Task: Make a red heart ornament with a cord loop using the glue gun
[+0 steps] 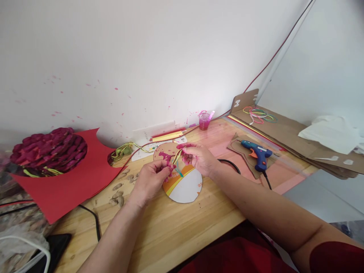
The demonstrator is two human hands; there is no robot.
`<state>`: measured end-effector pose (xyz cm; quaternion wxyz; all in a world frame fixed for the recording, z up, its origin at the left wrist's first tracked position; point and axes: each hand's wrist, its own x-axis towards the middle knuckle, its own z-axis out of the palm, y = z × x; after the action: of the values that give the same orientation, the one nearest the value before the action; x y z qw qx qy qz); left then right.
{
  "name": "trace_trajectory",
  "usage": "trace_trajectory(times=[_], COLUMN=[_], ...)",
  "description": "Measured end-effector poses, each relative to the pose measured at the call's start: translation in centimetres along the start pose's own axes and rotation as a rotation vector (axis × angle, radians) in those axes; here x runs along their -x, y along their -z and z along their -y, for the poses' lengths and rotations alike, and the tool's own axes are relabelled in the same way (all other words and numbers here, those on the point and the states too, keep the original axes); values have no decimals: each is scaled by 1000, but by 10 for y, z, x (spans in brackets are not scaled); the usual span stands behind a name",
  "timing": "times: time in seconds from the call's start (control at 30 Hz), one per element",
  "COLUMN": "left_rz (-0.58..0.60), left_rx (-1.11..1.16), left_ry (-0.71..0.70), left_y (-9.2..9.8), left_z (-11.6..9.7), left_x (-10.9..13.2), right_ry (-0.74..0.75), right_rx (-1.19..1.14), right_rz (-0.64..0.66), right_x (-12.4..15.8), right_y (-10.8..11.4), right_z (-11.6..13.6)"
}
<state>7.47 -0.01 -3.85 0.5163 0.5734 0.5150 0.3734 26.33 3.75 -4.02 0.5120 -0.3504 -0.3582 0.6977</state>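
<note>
Yellow-green yarn [176, 156] runs between my two hands, above the table's middle. My left hand [152, 178] pinches its lower end, fingers closed and stained magenta. Thumb and fingertips of my right hand [197, 157] close on the upper end, also stained. Beneath them lies a printed cardboard disc [184, 189], white, yellow and orange. Behind it is a brown cardboard disc [163, 151] with magenta paint spots. A teal strand [179, 170] hangs over the printed disc, partly hidden by my hands.
At left, a magenta-painted peanut-shell piece [54, 149] rests on red card [93, 178]; loose peanuts [117, 197] lie nearby. A yarn bundle [123, 149] and a cup of magenta paint [204, 122] stand by the wall. On the right lie a blue glue gun [257, 153] and cardboard sheets [287, 131].
</note>
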Motion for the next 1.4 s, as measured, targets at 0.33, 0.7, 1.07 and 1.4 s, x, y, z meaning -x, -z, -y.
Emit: trace_trajectory(times=[0.33,0.7,1.07,1.4], left_rz=[-20,-35,-31,-29], left_rx=[27,15,22,38], left_ry=[21,23,28,27], left_y=[-1,1,1,1], left_z=[-2,-2,-2,-2], left_x=[1,0,1,1], right_ry=[-8,-14,15,28], right_rx=[11,30,83,134], right_rz=[26,5,2,-43], right_x=[0,-1,-1,1], right_y=[0,2,2,0], right_z=[0,0,-1,4])
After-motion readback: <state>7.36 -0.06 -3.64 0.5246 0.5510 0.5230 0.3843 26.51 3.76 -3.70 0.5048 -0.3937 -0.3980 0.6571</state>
